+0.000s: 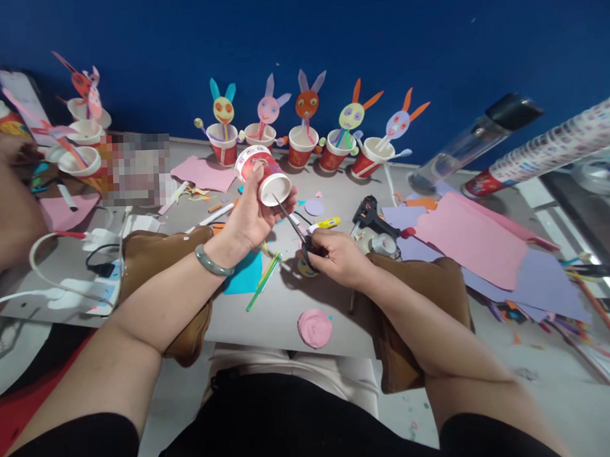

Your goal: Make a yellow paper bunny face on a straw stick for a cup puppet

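Note:
My left hand (252, 220) is wrapped round a red and white paper cup (265, 168), tilted so that its white bottom faces me. In my right hand (338, 255) are scissors (309, 245) with black handles. Their blades point up and left, and the tip meets the cup's bottom; whether it has pierced through I cannot tell. Below my hands lie a teal paper sheet (244, 274), green straws (263, 282) and a pink paper disc (315, 328). A yellow-handled cutter (326, 223) rests just beyond my right hand.
Several cups with paper rabbit heads (308, 105) stand along the blue wall. A black glue gun (372, 216), pink sheets (473, 239) and a stack of cups (547, 143) are on the right. At left are a power strip (104, 289) and another person's arm (8, 199).

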A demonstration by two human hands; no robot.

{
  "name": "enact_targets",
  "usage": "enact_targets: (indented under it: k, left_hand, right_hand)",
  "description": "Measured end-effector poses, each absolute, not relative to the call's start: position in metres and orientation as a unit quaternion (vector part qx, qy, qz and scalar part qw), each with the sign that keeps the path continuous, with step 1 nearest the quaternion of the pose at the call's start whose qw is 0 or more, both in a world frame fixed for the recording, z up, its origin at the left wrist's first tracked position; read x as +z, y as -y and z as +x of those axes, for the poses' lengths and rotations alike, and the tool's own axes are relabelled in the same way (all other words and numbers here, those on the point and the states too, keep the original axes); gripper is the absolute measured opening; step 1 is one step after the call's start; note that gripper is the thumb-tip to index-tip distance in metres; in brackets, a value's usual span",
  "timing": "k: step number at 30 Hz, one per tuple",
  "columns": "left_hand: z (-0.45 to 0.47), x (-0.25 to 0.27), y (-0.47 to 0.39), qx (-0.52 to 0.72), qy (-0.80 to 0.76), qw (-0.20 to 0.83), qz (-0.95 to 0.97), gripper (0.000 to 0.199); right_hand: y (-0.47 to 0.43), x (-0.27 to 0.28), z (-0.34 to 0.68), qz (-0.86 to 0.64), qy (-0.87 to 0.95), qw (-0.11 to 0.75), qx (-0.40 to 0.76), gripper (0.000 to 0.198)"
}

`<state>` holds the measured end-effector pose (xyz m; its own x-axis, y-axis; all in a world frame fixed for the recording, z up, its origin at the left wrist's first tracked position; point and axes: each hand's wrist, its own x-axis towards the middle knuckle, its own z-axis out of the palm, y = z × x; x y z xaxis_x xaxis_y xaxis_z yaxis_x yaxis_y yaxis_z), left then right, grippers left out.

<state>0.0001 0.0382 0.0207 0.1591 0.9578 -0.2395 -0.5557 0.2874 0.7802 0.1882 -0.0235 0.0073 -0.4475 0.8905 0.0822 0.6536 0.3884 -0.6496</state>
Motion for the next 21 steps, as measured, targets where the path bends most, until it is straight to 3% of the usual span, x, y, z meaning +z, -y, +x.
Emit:
enact_targets:
  k: [17, 21]
  left_hand:
    - [-0.0005, 0.0171, -0.0385, 0.547, -0.358, 0.700, 0.289, 0.056]
    - [0.0010, 0.0167, -0.0366, 0.564, -0.350, 0.683, 0.304, 0.053]
  right_hand:
    - [0.0235, 0.0091, 0.1873, -0.463, 0.774, 0.251, 0.353, 0.047]
    - [0.0249, 0.0122, 0.1867, -0.467, 0.741, 0.247, 0.415, 0.054]
